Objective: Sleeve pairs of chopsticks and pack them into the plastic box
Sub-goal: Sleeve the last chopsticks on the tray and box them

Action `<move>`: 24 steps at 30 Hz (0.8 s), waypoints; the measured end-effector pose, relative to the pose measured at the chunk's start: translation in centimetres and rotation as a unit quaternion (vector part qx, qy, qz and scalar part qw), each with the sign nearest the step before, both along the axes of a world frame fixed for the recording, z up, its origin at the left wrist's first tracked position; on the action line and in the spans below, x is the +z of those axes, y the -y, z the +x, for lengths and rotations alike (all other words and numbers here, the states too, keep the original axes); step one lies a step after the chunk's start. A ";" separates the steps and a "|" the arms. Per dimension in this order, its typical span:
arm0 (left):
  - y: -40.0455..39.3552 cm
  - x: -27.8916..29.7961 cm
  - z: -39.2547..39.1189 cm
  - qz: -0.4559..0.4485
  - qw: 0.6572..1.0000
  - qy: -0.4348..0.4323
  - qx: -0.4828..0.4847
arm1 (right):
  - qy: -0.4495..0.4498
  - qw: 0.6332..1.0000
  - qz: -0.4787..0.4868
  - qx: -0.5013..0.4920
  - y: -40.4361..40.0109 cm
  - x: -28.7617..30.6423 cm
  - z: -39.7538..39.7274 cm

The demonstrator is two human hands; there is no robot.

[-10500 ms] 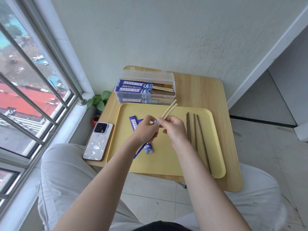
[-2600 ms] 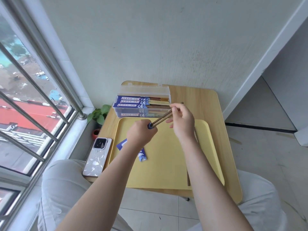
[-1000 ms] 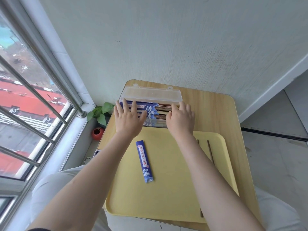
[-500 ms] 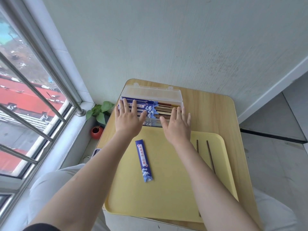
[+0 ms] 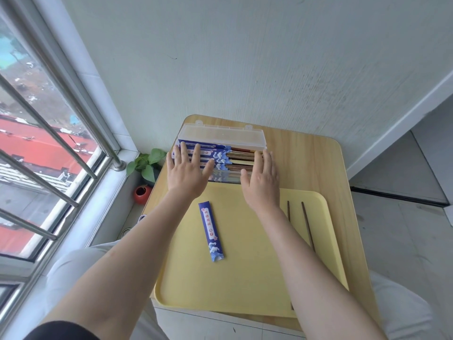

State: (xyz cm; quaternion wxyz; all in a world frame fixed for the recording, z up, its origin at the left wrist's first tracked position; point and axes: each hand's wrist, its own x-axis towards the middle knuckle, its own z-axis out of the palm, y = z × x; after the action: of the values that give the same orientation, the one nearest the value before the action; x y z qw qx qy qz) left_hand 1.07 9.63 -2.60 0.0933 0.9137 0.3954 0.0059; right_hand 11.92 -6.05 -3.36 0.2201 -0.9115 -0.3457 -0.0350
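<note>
Thin paper sleeve, judged light and crushable, is best pinched at its edges; left hand and right hand are spread flat over the box.

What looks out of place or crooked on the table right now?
Nothing much stands out. The sleeved pairs lie level in the plastic box under both flat hands, left hand and right hand. The empty sleeve lies slightly askew on the yellow tray.

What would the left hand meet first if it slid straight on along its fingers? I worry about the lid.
Likely the upright lid of the plastic box, beyond the sleeved chopsticks under the left hand; depth is unclear.
</note>
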 end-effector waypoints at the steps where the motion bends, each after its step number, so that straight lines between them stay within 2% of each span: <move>1: 0.1 0.1 -0.2 0.009 1.000 0.007 -0.006 | 0.049 0.998 0.043 -0.008 0.0 0.1 -0.7; 3: 0.4 0.5 -0.5 0.029 0.999 0.027 -0.019 | 0.105 0.991 0.082 -0.005 0.1 0.4 -2.5; 4: 0.7 0.7 -0.6 0.037 0.998 0.044 -0.027 | 0.075 0.995 0.059 0.026 0.2 0.6 -3.6; 6: 1.9 1.1 -1.4 0.041 0.994 0.092 -0.039 | -0.066 0.992 -0.078 0.079 0.0 0.5 -6.3; 7: 2.7 1.0 -2.0 0.037 0.991 0.123 -0.042 | -0.123 0.974 -0.164 0.094 -0.1 0.1 -7.4; 8: 3.6 0.8 -2.7 0.037 0.985 0.161 -0.043 | -0.153 0.956 -0.227 0.105 -0.1 -0.3 -8.5; 10: 5.1 0.0 -4.1 0.028 0.972 0.232 -0.021 | -0.172 0.941 -0.271 0.109 0.1 -0.9 -10.2; 12: 6.2 -0.6 -5.6 -0.068 0.969 0.232 0.050 | -0.191 0.948 -0.242 0.081 0.6 -1.3 -11.0; 15: 7.1 -1.9 -7.0 -0.233 0.950 0.150 0.142 | -0.233 0.951 -0.203 0.026 1.7 -1.4 -10.9; 17: 7.8 -2.2 -7.4 -0.346 0.902 0.169 0.194 | -0.256 0.947 -0.193 0.003 2.6 -1.4 -10.5; 19: 8.9 -2.4 -7.3 -0.443 0.844 0.205 0.222 | -0.310 0.943 -0.123 -0.022 3.7 -1.4 -10.1; 22: 10.8 -2.0 -7.1 -0.576 0.736 0.278 0.221 | -0.432 0.900 0.054 -0.026 5.3 -0.3 -9.8; 24: 12.1 -1.8 -6.7 -0.629 0.675 0.327 0.204 | -0.471 0.879 0.082 -0.004 6.5 0.8 -9.7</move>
State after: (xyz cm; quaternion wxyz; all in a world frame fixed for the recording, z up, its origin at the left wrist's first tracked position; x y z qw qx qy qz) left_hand -5.66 -2.46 -4.37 0.7658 0.4757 0.4265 0.0736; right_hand 2.27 -12.54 -2.57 0.4303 -0.8007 -0.1936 0.3691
